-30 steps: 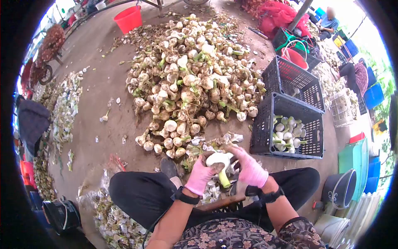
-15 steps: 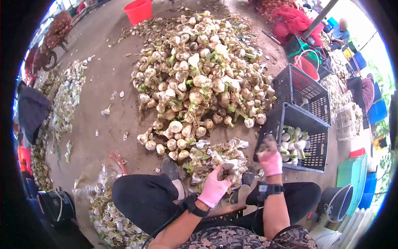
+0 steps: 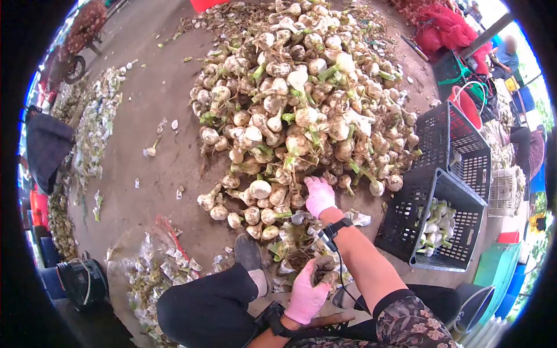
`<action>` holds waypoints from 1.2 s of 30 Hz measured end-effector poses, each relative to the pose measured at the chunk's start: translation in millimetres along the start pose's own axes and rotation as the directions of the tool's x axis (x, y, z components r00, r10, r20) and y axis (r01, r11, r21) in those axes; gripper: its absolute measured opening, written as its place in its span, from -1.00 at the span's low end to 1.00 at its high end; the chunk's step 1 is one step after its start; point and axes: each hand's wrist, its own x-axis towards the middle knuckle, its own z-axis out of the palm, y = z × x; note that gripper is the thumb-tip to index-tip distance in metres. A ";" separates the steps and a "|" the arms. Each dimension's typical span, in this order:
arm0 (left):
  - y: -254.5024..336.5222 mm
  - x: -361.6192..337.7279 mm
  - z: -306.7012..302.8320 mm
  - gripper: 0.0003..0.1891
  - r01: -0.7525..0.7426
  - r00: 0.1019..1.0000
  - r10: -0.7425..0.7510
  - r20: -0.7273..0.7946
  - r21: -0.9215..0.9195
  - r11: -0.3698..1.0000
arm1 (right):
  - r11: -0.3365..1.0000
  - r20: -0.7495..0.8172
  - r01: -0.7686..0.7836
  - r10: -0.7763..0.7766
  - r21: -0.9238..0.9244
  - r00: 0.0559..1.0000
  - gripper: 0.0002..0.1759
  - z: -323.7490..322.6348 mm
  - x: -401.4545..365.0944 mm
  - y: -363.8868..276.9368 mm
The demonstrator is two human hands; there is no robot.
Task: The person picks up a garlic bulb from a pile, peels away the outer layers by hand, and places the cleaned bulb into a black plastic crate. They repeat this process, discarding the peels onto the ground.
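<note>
Right hand [image 3: 319,196]: has moved from beside the near crate [image 3: 400,219] to the close edge of the bulb pile [image 3: 301,119]; its fingertips are hidden among the bulbs, so whether they are spread or closed on one cannot be told
Left hand [image 3: 307,294]: lower down, over the leafy scraps [image 3: 288,236] between the feet, fingers curled inward; whether they hold anything cannot be made out
Pile bulbs: heaped on the ground in front of the person, soil-stained, many with roots and green stems
Trimmed bulbs [image 3: 431,236]: whiter, with short green stems, lying together inside the near crate
Progress: part done, by my judgement; the near crate has a modest batch of cleaner bulbs, while the far larger share appears untreated in the pile
</note>
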 end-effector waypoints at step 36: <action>3.1 -31.1 -19.7 -0.23 -0.585 0.762 0.640 0.098 0.527 0.616 | 0.545 -0.274 0.172 0.110 0.821 0.955 -0.62 -120.4 -231.9 -44.8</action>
